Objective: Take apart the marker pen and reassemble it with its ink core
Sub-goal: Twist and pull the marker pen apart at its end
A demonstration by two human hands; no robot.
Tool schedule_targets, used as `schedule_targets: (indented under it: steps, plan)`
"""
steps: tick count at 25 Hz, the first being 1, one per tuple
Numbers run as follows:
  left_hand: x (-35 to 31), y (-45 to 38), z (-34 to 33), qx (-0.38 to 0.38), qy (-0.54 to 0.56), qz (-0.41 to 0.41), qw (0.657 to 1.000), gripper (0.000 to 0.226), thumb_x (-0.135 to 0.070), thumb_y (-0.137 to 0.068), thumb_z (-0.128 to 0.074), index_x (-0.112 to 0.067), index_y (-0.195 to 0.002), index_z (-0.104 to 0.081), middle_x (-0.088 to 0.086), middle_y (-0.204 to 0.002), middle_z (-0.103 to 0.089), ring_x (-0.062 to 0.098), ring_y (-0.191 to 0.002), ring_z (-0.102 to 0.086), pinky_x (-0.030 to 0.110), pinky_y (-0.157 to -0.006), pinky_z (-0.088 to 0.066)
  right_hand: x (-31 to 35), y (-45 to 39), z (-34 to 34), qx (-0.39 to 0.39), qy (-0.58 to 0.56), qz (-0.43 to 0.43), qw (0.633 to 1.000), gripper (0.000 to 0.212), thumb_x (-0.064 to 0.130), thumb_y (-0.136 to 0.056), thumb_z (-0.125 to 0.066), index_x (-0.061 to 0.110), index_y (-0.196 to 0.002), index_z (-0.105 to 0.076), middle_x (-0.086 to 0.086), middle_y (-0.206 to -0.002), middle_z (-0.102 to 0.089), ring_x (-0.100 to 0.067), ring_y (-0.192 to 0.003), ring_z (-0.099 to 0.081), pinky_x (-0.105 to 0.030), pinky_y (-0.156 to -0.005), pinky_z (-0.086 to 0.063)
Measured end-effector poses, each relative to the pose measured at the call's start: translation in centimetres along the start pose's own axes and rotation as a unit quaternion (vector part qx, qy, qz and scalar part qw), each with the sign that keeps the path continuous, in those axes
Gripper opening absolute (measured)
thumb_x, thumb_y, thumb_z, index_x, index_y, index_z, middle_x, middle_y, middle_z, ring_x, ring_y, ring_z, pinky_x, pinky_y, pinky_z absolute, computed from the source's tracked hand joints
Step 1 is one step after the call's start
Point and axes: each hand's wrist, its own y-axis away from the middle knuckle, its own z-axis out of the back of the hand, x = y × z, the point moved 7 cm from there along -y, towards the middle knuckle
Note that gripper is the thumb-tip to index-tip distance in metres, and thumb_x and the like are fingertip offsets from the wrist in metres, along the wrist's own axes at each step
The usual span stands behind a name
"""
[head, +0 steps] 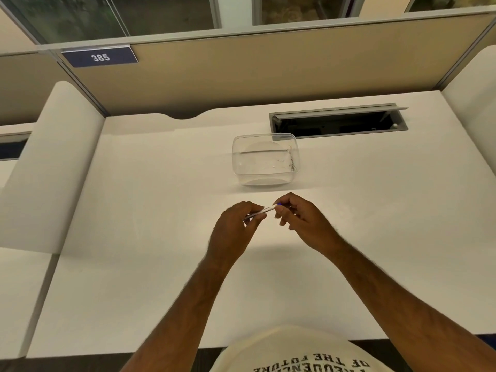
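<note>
The person is sitting close against the near edge of the white desk (134,264), a cream shirt (290,350) with dark lettering showing at the bottom of the view, and both bare forearms are reaching forward over the surface. The left hand (236,226) is curling its fingers round the lower end of the marker pen (264,210), its grip closed on the white barrel. The right hand (298,216) is pinching the pen's upper end between thumb and fingertips, where a bit of blue is peeking out. The pen is being held just above the desk, tilted, between the two hands. Beyond them a clear plastic container (265,159) is standing on the desk, dark scraps lying along its right side. Farther back an open cable hatch (338,120) is showing, then the tan partition (268,71) with a "385" plate (99,57).
</note>
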Motion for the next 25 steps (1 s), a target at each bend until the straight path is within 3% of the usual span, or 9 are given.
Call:
schedule_targets:
  steps: [4,8,14,17,20,21,23,24,25]
  plan:
    - [-1.1,-0.5,1.3,-0.028,-0.088,-0.095,0.991,0.014,-0.028,-0.090,-0.078,-0.023,-0.104,-0.079,-0.012,-0.090,-0.071,0.009,-0.077,-0.062,0.026,-0.077,-0.052,0.2,0.0,0.4,0.080,0.028,0.006,0.996,0.027,0.025,-0.111,-0.043,0.015,-0.098,-0.064,-0.009,-0.090,-0.070,-0.013,-0.076,-0.065,-0.035,-0.074,-0.053]
    - [-2.3,-1.1,1.5,-0.010,-0.172,-0.177,0.969,0.014,-0.023,-0.090,-0.078,-0.019,-0.103,-0.080,-0.005,-0.088,-0.070,0.018,-0.075,-0.062,0.038,-0.068,-0.053,-0.2,0.1,0.0,0.165,-0.031,-0.042,0.985,0.038,0.025,-0.114,-0.035,0.001,-0.096,-0.059,-0.016,-0.080,-0.067,-0.024,-0.074,-0.065,-0.039,-0.075,-0.051]
    - [-2.9,-0.6,1.1,0.017,-0.216,-0.245,0.945,0.012,-0.025,-0.094,-0.073,-0.018,-0.101,-0.080,-0.004,-0.085,-0.072,0.021,-0.070,-0.064,0.039,-0.062,-0.049,-1.0,1.0,-0.9,0.229,-0.093,-0.096,0.964,0.035,0.030,-0.113,-0.037,0.008,-0.093,-0.057,-0.010,-0.075,-0.054,-0.024,-0.065,-0.054,-0.037,-0.066,-0.047]
    - [-2.5,-0.8,0.7,0.038,-0.210,-0.235,0.948,0.016,-0.028,-0.096,-0.070,-0.017,-0.103,-0.080,-0.003,-0.083,-0.072,0.021,-0.068,-0.064,0.039,-0.061,-0.050,-0.8,0.7,-0.5,0.215,-0.025,-0.051,0.975,0.034,0.026,-0.114,-0.037,0.009,-0.087,-0.051,-0.006,-0.073,-0.046,-0.021,-0.062,-0.049,-0.034,-0.065,-0.042]
    - [-2.3,-1.0,0.9,0.048,-0.169,-0.210,0.962,0.017,-0.025,-0.094,-0.073,-0.015,-0.105,-0.080,-0.004,-0.085,-0.073,0.017,-0.070,-0.066,0.033,-0.063,-0.052,-0.6,0.5,0.1,0.159,0.084,0.011,0.984,0.035,0.031,-0.113,-0.037,0.012,-0.087,-0.049,0.000,-0.067,-0.050,-0.017,-0.061,-0.049,-0.033,-0.063,-0.046]
    - [-2.2,-1.0,1.0,0.049,-0.143,-0.189,0.970,0.017,-0.025,-0.093,-0.074,-0.015,-0.106,-0.081,-0.005,-0.086,-0.073,0.014,-0.071,-0.065,0.029,-0.065,-0.051,-0.3,0.4,0.5,0.122,0.164,0.057,0.977,0.035,0.037,-0.112,-0.035,0.017,-0.087,-0.049,0.001,-0.069,-0.053,-0.018,-0.062,-0.051,-0.035,-0.064,-0.050]
    - [-1.8,-1.1,1.1,0.053,-0.086,-0.132,0.986,0.017,-0.026,-0.093,-0.075,-0.018,-0.107,-0.081,-0.009,-0.088,-0.071,0.006,-0.074,-0.061,0.019,-0.068,-0.048,0.8,0.7,1.0,0.039,0.347,0.168,0.922,0.042,0.046,-0.110,-0.027,0.021,-0.090,-0.053,0.001,-0.075,-0.057,-0.022,-0.063,-0.055,-0.043,-0.062,-0.054]
    - [-1.6,-1.1,1.0,0.058,-0.070,-0.116,0.989,0.017,-0.027,-0.093,-0.075,-0.019,-0.107,-0.081,-0.010,-0.089,-0.071,0.005,-0.075,-0.059,0.016,-0.069,-0.046,1.2,0.9,1.1,0.017,0.396,0.209,0.894,0.045,0.048,-0.110,-0.024,0.021,-0.091,-0.055,0.002,-0.075,-0.059,-0.024,-0.061,-0.056,-0.043,-0.058,-0.053]
    - [-1.5,-1.1,1.0,0.060,-0.071,-0.115,0.989,0.017,-0.027,-0.093,-0.075,-0.019,-0.107,-0.081,-0.011,-0.088,-0.070,0.005,-0.074,-0.059,0.017,-0.069,-0.047,1.0,0.8,1.0,0.023,0.394,0.205,0.896,0.043,0.048,-0.110,-0.025,0.024,-0.092,-0.054,0.002,-0.073,-0.059,-0.023,-0.060,-0.056,-0.042,-0.057,-0.053]
